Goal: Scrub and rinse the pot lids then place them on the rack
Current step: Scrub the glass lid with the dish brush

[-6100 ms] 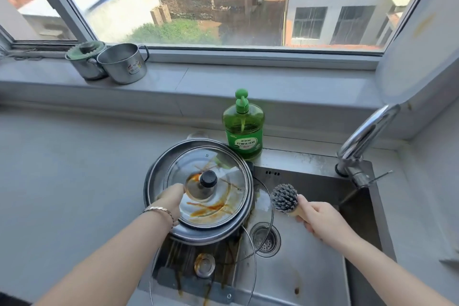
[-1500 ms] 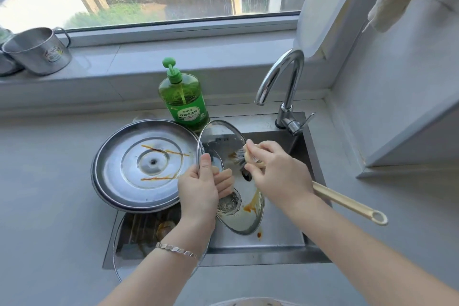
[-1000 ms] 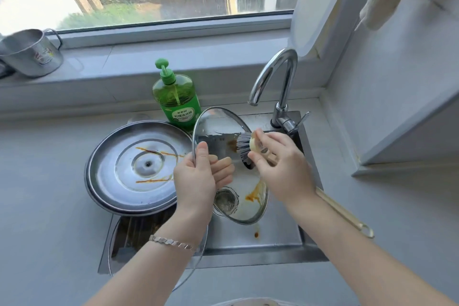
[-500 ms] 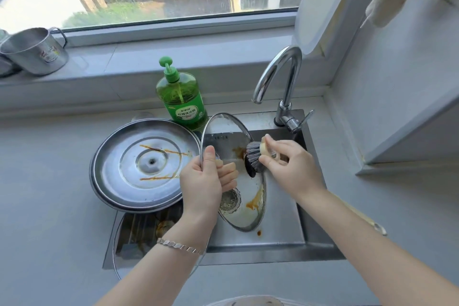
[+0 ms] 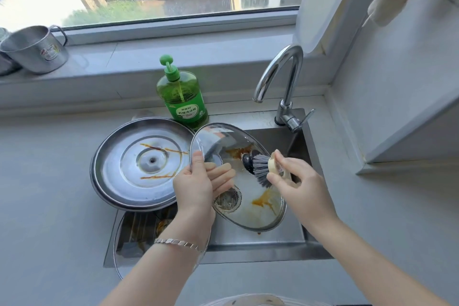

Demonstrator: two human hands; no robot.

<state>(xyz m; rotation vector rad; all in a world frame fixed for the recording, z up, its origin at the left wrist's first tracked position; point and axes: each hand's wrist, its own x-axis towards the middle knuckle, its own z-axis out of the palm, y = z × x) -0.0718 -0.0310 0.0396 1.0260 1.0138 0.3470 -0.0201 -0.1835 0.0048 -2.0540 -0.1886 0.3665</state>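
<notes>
Centre frame, above the steel sink [image 5: 260, 253]: the left hand [image 5: 196, 186] pinches the rim of a sauce-streaked clear glass lid [image 5: 250, 192], thumb in front, fingers spread behind. The right hand [image 5: 298, 186] pinches a grey-bristled cream brush [image 5: 260, 166]. Hard scrubbing could wrench the lid loose.

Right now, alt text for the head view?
Over a steel sink, the left hand holds a stained glass lid tilted while the right hand presses a dish brush against it. A streaked steel lid rests at left, green soap bottle behind.
</notes>
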